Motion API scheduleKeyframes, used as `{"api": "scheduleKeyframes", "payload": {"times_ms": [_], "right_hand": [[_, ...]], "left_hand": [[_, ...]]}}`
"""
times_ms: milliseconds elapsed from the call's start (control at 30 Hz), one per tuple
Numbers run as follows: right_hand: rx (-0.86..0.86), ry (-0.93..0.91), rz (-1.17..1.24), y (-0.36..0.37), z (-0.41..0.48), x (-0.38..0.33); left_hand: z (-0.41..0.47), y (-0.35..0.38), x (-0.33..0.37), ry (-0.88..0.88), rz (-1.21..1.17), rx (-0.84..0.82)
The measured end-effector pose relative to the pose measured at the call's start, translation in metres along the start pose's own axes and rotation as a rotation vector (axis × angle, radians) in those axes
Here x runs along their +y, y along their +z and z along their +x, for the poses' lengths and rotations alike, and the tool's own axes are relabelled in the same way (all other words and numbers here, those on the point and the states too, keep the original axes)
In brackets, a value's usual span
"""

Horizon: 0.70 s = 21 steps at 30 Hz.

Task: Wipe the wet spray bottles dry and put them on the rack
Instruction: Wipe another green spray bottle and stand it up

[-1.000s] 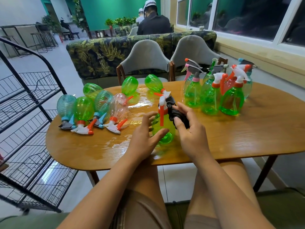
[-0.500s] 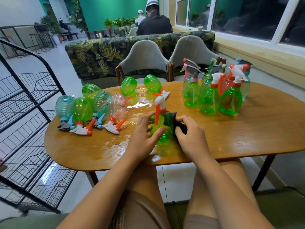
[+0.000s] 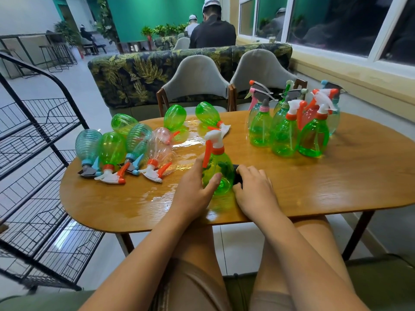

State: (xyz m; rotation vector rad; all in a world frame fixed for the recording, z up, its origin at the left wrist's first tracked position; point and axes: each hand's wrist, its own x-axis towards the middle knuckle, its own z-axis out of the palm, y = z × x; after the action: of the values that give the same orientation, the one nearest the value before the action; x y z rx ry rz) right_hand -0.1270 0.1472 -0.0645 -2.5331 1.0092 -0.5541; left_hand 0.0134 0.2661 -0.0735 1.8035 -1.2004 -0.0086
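A green spray bottle (image 3: 221, 173) is held upright near the front edge of the table (image 3: 336, 187), its long axis vertical. Its left side is gripped by the left hand (image 3: 193, 191), while a dark cloth (image 3: 237, 176) is pressed against its right side by the curled right hand (image 3: 253, 189). The rack (image 3: 40, 176) stands beyond the table's left end, so the left hand is judged nearer for the placing.

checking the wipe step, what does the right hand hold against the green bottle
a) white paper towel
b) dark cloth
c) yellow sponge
b: the right hand holds a dark cloth against the upright green spray bottle, which the left hand grips.
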Motion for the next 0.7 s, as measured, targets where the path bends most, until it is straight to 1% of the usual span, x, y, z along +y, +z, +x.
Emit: {"api": "scheduleKeyframes", "payload": {"times_ms": [133, 233, 300, 433, 533, 633, 700], "right_hand": [[0.032, 0.002, 0.142, 0.0, -0.002, -0.003], [0.096, 0.026, 0.319, 0.0, -0.005, -0.004], [0.153, 0.018, 0.387, 0.0, -0.007, -0.004], [0.294, -0.089, 0.474, -0.007, -0.009, -0.007], [0.412, -0.189, 0.553, -0.017, -0.013, -0.014], [0.47, -0.279, 0.61, -0.022, -0.016, -0.019], [0.472, -0.295, 0.623, -0.021, -0.016, -0.02]], "left_hand": [[0.001, 0.001, 0.0, -0.016, -0.023, -0.002], [0.004, 0.003, -0.004, -0.02, -0.065, -0.023], [0.005, 0.003, -0.005, -0.018, -0.053, -0.025], [0.005, 0.002, -0.003, -0.008, 0.006, 0.0], [0.004, 0.001, -0.003, 0.011, -0.011, 0.004], [0.003, 0.0, -0.003, 0.016, -0.013, 0.004], [0.003, 0.001, -0.001, 0.01, -0.013, 0.005]]}}
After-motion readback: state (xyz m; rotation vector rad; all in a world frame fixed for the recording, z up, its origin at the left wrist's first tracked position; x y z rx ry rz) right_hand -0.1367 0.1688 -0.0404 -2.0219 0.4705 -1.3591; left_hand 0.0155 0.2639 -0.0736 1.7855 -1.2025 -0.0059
